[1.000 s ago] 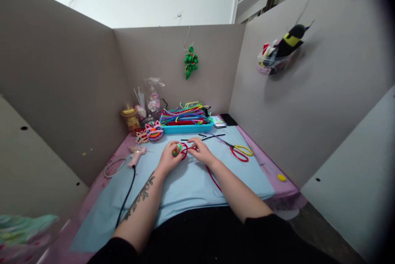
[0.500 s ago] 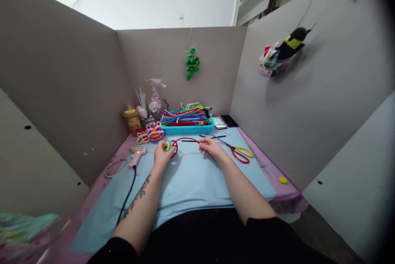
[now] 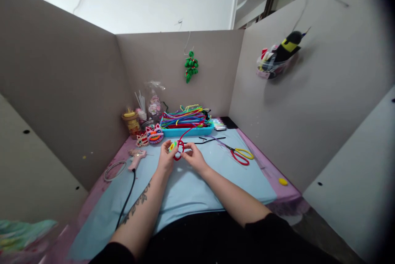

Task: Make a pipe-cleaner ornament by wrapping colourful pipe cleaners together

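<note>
My left hand (image 3: 166,157) is closed around a small coiled piece of green and yellow pipe cleaner (image 3: 173,147). Beside that piece a red pipe cleaner (image 3: 181,144) forms loops, and its loose end arcs up toward the blue tray. The fingers of my right hand (image 3: 194,157) pinch the red loops from the right, close to my left fingertips. Where the red joins the coiled piece is too small to make out. Dark pipe cleaner pieces (image 3: 210,140) lie on the cloth just beyond my right hand.
A blue tray (image 3: 185,132) of colourful pipe cleaners stands at the back. Scissors (image 3: 239,156) lie on the right, a pink glue gun (image 3: 136,159) with its cord on the left. Finished animal-face pieces (image 3: 154,134) sit near a cup (image 3: 132,124). Grey panels (image 3: 173,70) enclose the table.
My right hand has moved left, from out along the red pipe cleaner to the loops beside my left hand. The red loose end now points up. My left hand has shifted slightly right.
</note>
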`<state>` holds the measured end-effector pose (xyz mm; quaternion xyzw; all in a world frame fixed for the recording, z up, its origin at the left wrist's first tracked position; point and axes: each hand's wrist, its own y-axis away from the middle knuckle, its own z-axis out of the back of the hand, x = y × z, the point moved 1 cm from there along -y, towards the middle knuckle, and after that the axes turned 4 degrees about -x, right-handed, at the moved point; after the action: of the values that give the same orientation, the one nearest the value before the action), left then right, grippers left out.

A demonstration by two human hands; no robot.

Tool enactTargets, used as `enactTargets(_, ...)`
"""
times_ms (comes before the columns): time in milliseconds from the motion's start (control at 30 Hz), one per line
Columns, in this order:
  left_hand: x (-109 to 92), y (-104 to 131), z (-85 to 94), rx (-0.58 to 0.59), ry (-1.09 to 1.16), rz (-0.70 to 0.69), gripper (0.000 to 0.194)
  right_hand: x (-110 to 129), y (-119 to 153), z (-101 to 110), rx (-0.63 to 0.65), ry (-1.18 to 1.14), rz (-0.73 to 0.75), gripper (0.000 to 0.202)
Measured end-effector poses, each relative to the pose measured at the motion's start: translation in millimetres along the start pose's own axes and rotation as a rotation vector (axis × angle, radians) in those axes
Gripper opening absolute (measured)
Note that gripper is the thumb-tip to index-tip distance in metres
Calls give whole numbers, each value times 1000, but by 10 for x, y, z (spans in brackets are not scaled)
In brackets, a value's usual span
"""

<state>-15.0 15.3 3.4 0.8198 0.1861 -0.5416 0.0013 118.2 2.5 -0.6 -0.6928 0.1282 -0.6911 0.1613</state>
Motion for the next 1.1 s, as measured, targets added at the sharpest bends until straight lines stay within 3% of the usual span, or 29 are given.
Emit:
enactTargets(200, -6, 99, -36, 176, -132, 52, 50, -41, -102, 156, -116, -126, 23, 19)
enactTargets(333, -46, 138, -28, 292, -233, 30, 59, 42, -91, 258, -81, -23, 16, 12)
enactTargets(500, -45, 164, -57, 442, -279, 43, 41, 130, -47, 275, 5, 116, 50, 16)
enactTargets(700, -1, 153, -45, 531, -370, -56, 38, 112, -42, 259, 3, 98, 85, 19)
enactTargets(833, 20, 123, -21, 447, -444, -147, 31, 134, -40, 313, -47, 143, 157, 22)
enactTargets(967, -2, 84, 8, 273, -480, -205, 16, 171, -45, 362, -105, 313, 287, 6)
enactTargets(1100, -70, 88, 8, 231, -573, -301, 9, 139, -61, 349, -130, 430, 303, 9)
